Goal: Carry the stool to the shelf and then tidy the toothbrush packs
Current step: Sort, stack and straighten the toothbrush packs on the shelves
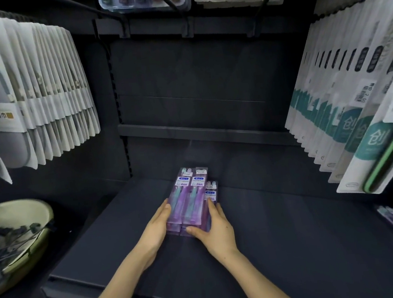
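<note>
Left hand [159, 226]: flat against the stack's 9 o'clock side, fingers mostly straight, pressing rather than grabbing
Right hand [215, 230]: same deal at 3 o'clock, thumb across the near end
Toothbrush packs [189, 198]: purple, stacked mid-shelf, sandwiched between both palms, I'd guess to square the edges up
Shelf [298, 235]: dark, packs lie flat on it
Bowl [17, 242]: 8 o'clock, holds dark clips, well apart
Stool: not in view
</note>
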The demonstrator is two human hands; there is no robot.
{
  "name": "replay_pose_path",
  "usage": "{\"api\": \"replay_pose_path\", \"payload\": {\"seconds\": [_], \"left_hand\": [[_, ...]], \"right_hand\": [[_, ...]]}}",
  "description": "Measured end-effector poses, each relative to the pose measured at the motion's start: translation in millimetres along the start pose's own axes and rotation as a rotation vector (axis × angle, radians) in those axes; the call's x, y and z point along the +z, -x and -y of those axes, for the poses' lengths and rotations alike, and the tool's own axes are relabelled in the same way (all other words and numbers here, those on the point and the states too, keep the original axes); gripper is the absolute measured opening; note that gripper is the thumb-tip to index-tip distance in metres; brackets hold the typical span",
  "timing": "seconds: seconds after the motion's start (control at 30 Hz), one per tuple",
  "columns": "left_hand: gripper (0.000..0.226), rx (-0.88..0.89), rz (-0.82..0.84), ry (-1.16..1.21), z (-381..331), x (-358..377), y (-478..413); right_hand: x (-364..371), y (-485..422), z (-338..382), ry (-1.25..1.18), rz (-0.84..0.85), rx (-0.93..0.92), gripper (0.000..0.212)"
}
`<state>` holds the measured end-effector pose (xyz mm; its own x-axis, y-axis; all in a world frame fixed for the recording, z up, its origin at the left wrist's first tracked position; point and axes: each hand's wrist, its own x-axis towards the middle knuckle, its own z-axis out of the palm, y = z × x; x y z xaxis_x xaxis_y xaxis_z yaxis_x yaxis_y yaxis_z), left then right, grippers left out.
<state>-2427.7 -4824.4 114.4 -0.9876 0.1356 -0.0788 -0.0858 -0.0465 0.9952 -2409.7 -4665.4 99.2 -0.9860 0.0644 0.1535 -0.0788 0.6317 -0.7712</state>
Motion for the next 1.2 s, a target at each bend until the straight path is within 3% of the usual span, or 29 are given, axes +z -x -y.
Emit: {"api": "replay_pose_path", "payload": {"seconds": [0.17, 0.4, 0.53, 0.63, 0.73, 0.83, 1.0, 1.2], "left_hand": [[0.03, 0.042, -0.096, 0.03, -2.9, 18.2, 7.9], [0.032, 0.073, -0.148, -0.037, 0.5, 27.3, 19.6], [0.051, 0.048, -0.05, 0.004, -1.8, 15.1, 24.3], [0.036, 0.133, 0.109, -0.052, -4.7, 0.5, 30.3], [0.059, 0.186, 0.145, -0.2, -0.1, -11.2, 30.0], [0.083, 0.172, 0.086, -0.25, 5.3, -18.5, 24.3], [0.08, 0.173, 0.039, -0.323, 10.8, -23.6, 15.8], [0.091, 0.205, 0.064, -0.43, 15.4, -27.8, 15.5]], "right_hand": [[1.5, 6.1, -0.1, -0.011, 0.007, 0.008, 0.091], [-2.7, 14.9, -1.6, -0.027, -0.025, -0.038, 0.08], [-0.5, 17.6, 2.9, -0.003, -0.045, -0.036, 0.078], [4.0, 18.3, 2.9, -0.047, -0.013, -0.012, 0.085], [0.8, 21.2, -1.0, -0.166, 0.078, 0.001, 0.096], [-9.3, 24.8, -4.8, -0.334, 0.124, 0.001, 0.09], [-7.8, 23.9, -0.9, -0.254, 0.112, -0.006, 0.069], [-5.6, 25.2, 2.4, -0.214, 0.079, -0.032, 0.068]]}}
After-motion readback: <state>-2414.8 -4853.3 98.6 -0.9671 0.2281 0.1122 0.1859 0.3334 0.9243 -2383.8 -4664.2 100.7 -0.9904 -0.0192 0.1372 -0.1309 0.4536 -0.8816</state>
